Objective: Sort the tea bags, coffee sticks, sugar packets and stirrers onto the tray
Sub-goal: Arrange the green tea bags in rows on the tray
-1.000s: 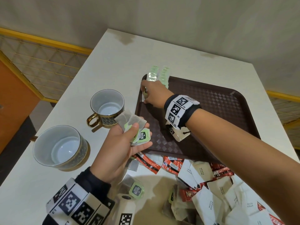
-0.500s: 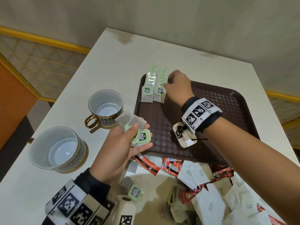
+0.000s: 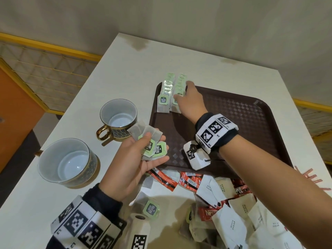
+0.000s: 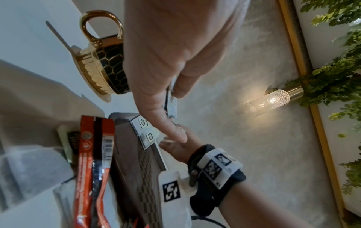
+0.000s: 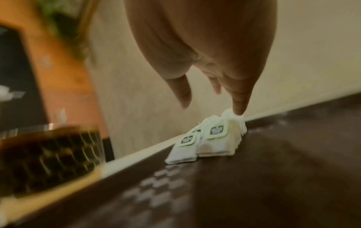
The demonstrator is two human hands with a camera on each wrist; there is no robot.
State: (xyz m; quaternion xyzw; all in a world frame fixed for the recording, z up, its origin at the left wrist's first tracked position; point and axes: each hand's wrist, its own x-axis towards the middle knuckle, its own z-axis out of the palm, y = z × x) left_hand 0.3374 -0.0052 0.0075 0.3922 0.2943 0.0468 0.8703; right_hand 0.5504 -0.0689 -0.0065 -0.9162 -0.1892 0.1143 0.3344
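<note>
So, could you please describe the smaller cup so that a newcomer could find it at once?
Start at the brown tray on the white table. Just left of its left edge stands the smaller cup. Unlike the wider cup nearer the person, it shows a gold handle and a dark honeycomb pattern.

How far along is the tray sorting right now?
Early. Done: two rows of tea bags stand at the far left corner of the tray. In hand: the left hand holds a few more tea bags; the right hand touches the rows. Left: coffee sticks, sugar packets and loose tea bags lie unsorted on the table.
</note>
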